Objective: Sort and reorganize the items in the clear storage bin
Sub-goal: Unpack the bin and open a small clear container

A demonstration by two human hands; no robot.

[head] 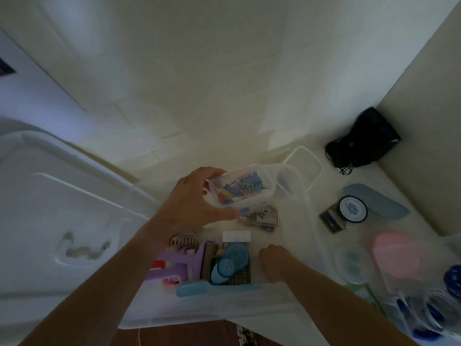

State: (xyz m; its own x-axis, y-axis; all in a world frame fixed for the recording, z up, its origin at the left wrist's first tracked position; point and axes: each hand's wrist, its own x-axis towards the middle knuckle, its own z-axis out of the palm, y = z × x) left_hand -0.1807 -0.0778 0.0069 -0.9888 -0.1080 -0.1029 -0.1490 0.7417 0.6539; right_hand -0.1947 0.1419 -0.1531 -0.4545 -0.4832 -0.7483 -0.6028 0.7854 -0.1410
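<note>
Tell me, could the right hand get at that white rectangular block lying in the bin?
Probably yes. The right hand sits low in the clear storage bin, close beside the white block, with only bare bin floor between them. The left hand grips the small container of clips farther back.

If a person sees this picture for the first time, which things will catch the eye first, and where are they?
The eye falls first on the left hand, whose grip is around a small clear box of colourful binder clips in the middle, over the clear storage bin. Below it, a purple plastic item and round blue tape rolls lie near the curled right hand. A black object stands in the far right corner.
</note>
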